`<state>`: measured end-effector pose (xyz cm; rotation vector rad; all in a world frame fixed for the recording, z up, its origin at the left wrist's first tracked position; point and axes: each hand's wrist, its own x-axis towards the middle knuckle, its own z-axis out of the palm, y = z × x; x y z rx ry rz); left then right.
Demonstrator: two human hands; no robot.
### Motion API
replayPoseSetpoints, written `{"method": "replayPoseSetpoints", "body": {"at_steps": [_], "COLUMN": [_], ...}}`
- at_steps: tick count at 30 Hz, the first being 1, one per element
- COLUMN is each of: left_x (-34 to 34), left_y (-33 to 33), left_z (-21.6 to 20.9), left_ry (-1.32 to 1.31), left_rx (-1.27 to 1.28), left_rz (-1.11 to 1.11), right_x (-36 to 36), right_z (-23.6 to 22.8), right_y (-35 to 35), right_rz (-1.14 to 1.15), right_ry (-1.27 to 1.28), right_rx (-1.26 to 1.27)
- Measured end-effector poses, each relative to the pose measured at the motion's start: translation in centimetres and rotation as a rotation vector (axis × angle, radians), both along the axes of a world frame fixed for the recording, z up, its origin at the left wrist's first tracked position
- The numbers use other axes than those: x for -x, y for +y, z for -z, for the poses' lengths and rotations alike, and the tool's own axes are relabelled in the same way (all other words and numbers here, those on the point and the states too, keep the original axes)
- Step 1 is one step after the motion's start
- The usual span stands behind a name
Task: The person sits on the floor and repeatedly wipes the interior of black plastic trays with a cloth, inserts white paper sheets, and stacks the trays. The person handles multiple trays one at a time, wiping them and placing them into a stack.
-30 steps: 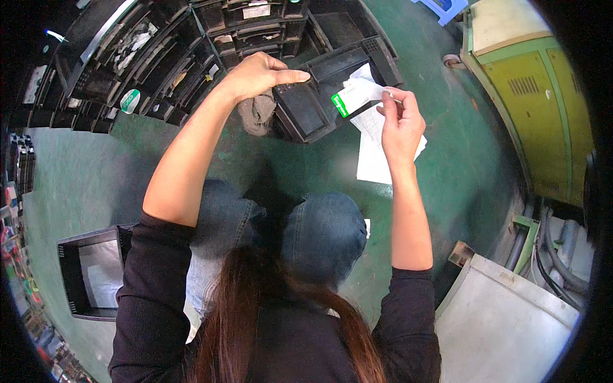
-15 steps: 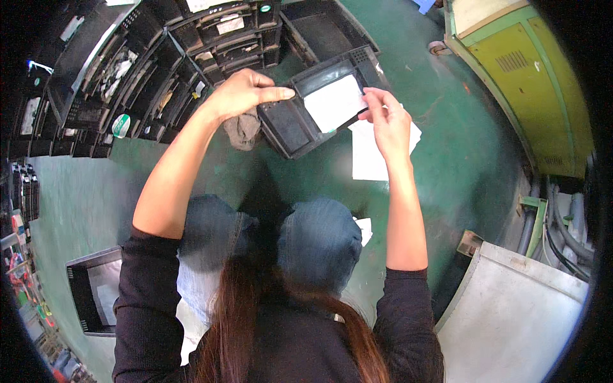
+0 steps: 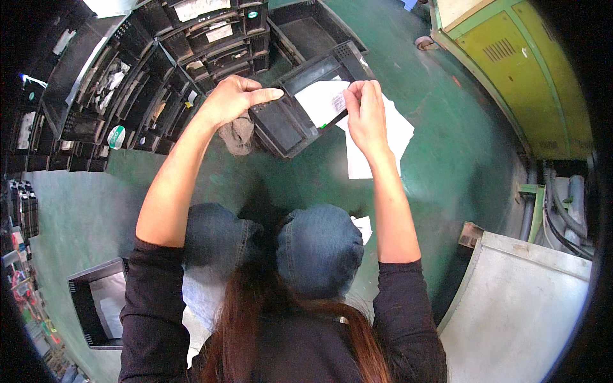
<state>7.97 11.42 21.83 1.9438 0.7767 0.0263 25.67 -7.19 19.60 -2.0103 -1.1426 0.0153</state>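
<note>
My left hand (image 3: 237,101) is closed on the left rim of a black plastic crate (image 3: 274,124), thumb over the edge. In the crate a white sheet of paper (image 3: 317,103) lies partly lifted, with faint print and a small green mark near its lower edge. My right hand (image 3: 368,118) pinches the sheet's right side between thumb and fingers. Loose white papers (image 3: 397,131) are under and beside my right hand, to the right of the crate. A brown-grey crumpled cloth (image 3: 237,135) is below my left hand.
Stacked black crates (image 3: 217,38) stand far left. Another black crate (image 3: 313,35) lies behind the held one. A green cabinet (image 3: 511,70) is on the right, a grey metal box (image 3: 523,300) near right. One more black crate (image 3: 80,306) sits near left on the green floor (image 3: 447,147).
My right hand has moved a little left, and the pinched sheet now bends up, showing faint print. My left hand stays at the crate's rim. The whole view has shifted slightly.
</note>
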Motion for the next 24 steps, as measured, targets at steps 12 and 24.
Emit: {"method": "replayPoseSetpoints", "body": {"at_steps": [12,24], "left_x": [-0.3,-0.4], "left_y": [-0.2,0.0], "left_z": [0.6,0.6], "left_ry": [-0.070,-0.053], "left_rx": [0.028,0.099], "left_rz": [0.027,0.078], "right_x": [-5.4,4.5], "right_z": [-2.0,18.6], "right_y": [-6.6,-28.5], "right_rz": [0.187,0.263], "right_ry": [0.408,0.237], "right_rx": [-0.501,1.036]}}
